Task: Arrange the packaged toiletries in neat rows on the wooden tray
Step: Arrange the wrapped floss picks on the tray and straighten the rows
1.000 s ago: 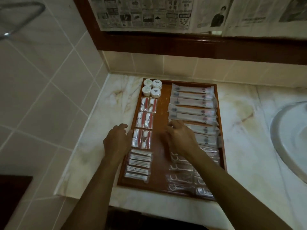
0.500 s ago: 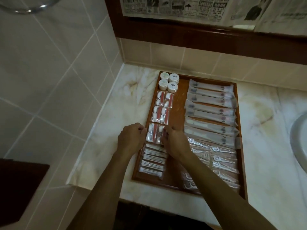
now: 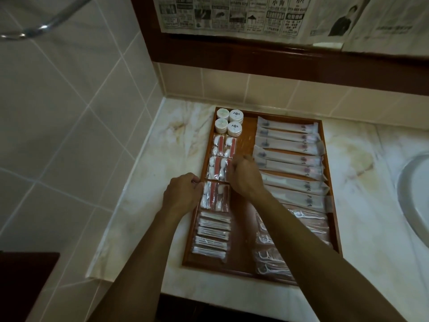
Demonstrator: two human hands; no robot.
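The left hand (image 3: 183,194) pinched the left edge of the nearest red-and-white packet (image 3: 214,197); the right hand (image 3: 245,176) curled at its far right corner. The packet sat 3rd below the 4 white jars (image 3: 229,124), long axis pointing toward them, on the wooden tray (image 3: 248,126).

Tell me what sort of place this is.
Most likely a hotel bathroom. A marble vanity counter meets tiled walls, a white sink basin sits at the right, and a wooden tray holds packaged guest toiletries in rows.
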